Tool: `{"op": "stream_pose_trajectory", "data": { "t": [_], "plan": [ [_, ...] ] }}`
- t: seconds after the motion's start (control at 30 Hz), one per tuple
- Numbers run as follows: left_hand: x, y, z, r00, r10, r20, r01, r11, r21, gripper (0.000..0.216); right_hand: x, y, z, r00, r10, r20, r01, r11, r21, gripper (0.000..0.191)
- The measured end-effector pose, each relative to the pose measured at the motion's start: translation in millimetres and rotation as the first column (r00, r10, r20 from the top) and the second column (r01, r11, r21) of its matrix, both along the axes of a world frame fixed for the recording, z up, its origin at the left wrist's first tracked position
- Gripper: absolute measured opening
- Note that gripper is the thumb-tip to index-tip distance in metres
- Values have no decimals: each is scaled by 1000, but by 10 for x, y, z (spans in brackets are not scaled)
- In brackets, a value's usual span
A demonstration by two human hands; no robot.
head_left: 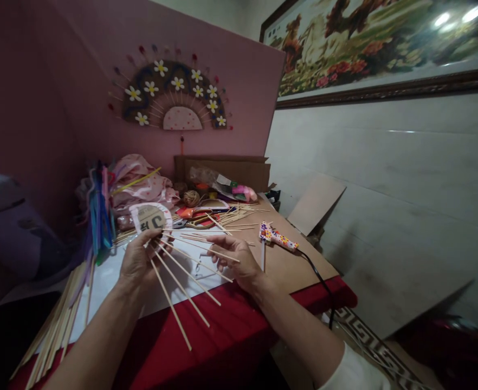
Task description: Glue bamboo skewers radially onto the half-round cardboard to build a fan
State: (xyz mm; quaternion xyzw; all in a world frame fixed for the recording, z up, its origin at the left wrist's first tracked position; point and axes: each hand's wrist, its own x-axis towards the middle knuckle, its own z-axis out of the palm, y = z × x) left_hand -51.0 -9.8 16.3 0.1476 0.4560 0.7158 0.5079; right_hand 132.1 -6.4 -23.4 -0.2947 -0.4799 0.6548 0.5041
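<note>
The left hand [140, 257] is gripping a half-round card [152, 215] and fanned sticks [170, 304]; the right hand [233, 259] is touching them, a glue gun [280, 239] lying farther right.

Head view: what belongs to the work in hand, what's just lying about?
Belongs, by the look of it:
- half-round card piece, in the left hand
- thin sticks fanning out from it, right hand among them
- glue gun, laid down, likely

Probably just lying about:
- pink cloth
- twine ball
- scissors, unused now
</note>
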Motion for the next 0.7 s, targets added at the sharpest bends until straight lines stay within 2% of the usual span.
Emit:
{"op": "stream_pose_trajectory", "data": {
  "t": [0.13, 0.27, 0.37, 0.47, 0.57, 0.7],
  "plan": [
    [4, -1, -13, 998, -46, -37, 48, 998, 34, 3, 12, 17, -7, 998, 41, -39, -44, 994, -97, 36],
    [3, 19, -27, 997, -63, -34, 65, 997, 52, 6, 41, 24, -5, 993, 44, -111, -64, 982, -180, 30],
    [15, 12, -20, 995, -93, -37, 94, 995, 27, 4, 66, 39, -2, 981, 44, -187, -90, 965, -247, 20],
    [35, -19, -12, 989, -144, -42, 144, 990, -5, 4, 88, 67, 7, 977, 35, -210, -105, 938, -331, 20],
    [63, -57, -18, 963, -254, -85, 258, 965, 47, 5, 109, 102, 16, 971, 114, -210, -186, 912, -367, 28],
    [101, -93, -42, 918, -366, -151, 383, 918, 100, 10, 142, 124, 28, 955, 267, -127, -293, 908, -299, 33]
  ]
}}
